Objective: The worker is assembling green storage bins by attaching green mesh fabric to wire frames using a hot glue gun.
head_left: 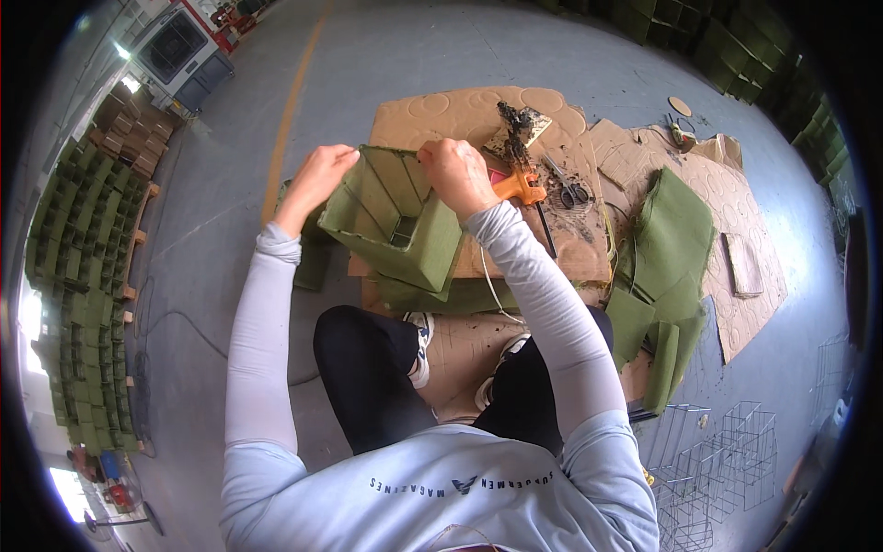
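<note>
A green felt box [430, 247] with a wire frame along its inside stands tilted in front of me, its open mouth facing up. At the far left corner of its rim, my left hand [317, 184] pinches the felt edge between thumb and fingers. My right hand [457, 175] is closed on the rim's far right corner, the fingertips partly hidden by the back of the hand. Just right of that hand lies an orange glue gun [521, 187], with a white cord [490, 281] running down beside the box. Black-handled scissors [575, 193] rest farther right.
Under the work lies a cardboard sheet [414, 115] with dark glue scraps [517, 127]. Green felt pieces [667, 239] are heaped at the right, above wire frames [722, 465] on the floor. Stacked green boxes [83, 285] line the left side.
</note>
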The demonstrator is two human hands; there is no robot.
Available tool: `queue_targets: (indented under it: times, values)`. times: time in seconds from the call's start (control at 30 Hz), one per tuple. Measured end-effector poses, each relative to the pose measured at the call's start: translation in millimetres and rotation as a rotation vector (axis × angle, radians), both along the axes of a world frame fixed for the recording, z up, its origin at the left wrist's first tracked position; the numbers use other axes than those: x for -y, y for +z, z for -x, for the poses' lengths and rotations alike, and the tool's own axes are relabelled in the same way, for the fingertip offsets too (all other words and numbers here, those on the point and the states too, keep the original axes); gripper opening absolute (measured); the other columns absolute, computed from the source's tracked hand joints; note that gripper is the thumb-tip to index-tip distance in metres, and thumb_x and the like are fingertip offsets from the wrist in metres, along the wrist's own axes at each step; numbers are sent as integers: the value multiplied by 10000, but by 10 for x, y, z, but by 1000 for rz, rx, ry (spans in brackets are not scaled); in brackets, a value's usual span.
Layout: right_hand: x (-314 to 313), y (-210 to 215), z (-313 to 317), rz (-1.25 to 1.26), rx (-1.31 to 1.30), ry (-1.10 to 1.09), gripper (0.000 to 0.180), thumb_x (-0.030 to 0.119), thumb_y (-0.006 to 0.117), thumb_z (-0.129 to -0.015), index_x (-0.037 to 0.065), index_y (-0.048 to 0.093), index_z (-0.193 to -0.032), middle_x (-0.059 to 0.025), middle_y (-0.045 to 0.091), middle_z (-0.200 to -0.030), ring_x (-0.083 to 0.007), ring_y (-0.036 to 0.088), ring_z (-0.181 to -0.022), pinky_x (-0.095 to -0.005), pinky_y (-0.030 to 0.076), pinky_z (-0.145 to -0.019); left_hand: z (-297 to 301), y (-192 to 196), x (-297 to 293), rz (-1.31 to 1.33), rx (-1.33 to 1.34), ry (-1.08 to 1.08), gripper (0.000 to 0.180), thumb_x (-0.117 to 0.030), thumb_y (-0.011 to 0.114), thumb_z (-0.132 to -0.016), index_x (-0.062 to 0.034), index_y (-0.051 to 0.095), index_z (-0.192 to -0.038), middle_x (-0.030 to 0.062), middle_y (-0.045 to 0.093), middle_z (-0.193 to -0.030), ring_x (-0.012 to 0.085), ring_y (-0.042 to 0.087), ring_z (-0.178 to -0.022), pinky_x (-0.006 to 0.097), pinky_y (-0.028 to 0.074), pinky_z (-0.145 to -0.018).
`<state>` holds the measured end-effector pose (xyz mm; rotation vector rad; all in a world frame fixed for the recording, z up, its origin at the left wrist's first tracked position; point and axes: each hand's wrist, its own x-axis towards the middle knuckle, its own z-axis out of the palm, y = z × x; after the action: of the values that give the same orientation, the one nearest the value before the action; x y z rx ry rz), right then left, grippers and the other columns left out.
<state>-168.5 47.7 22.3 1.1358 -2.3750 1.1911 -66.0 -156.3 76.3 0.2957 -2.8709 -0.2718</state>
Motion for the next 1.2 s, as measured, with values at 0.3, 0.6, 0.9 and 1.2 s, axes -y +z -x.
queue_targets:
  times: [0.3,0.6,0.9,1.2]
  values:
    - [-264,0,-930,6,-591,284,312,339,669,-840,40,583,-821,-74,580,-708,-242,595,-734,-411,459,-778,-765,-385,113,-376,-109,31,322,-251,601,-946,43,634,-1071,92,637,-662,170,550,-583,337,430,-547]
    - [-160,109,-331,-166,-455,432,335,373,694,-815,38,685,-814,-112,633,-694,-275,633,-800,-381,468,-871,-559,-85,-344,-51,-312,-513,331,-239,665,-878,24,650,-1079,183,686,-980,315,663,-851,390,511,-788]
    - [-727,-483,-134,662,811,-98,475,495,473,-975,40,607,-979,-13,573,-838,-138,552,-760,-294,438,-707,-675,97,47,-368,-448,-117,207,-202,666,-906,4,675,-926,19,509,-618,39,430,-598,246,352,-529]
    - [258,-890,-978,815,1669,706,947,728,229,-928,-60,299,-1449,-205,362,-1488,-342,340,-1376,-483,271,-1135,-1309,355,384,-274,-608,274,338,-294,638,-935,41,658,-898,7,400,-592,42,348,-575,270,290,-492]
